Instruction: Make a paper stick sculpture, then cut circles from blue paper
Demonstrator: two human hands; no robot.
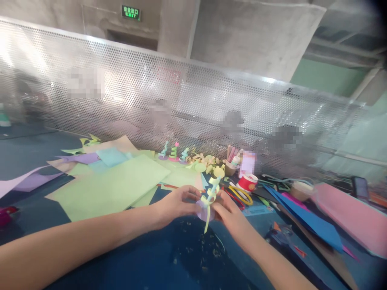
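Between my hands is a small paper spiral ornament [209, 197], with a pale yellow strip curling round a light blue stem and a yellow round piece at its top. One end of the strip hangs down in front of its purple round base [201, 209]. My left hand [178, 204] is closed at the base's left side, thumb and fingers pinching it. My right hand [229, 206] grips the ornament from the right, its fingertips partly hidden behind the curls. Beyond them, several similar spiral ornaments [173, 152] stand upright on round bases.
Green paper sheets [117, 185] and other coloured sheets spread over the left of the dark blue table [145, 257]. A red-and-white tape roll [248, 182], yellow-handled scissors [241, 195] and a pink sheet [353, 217] lie right. A perforated metal screen [127, 88] closes off the back.
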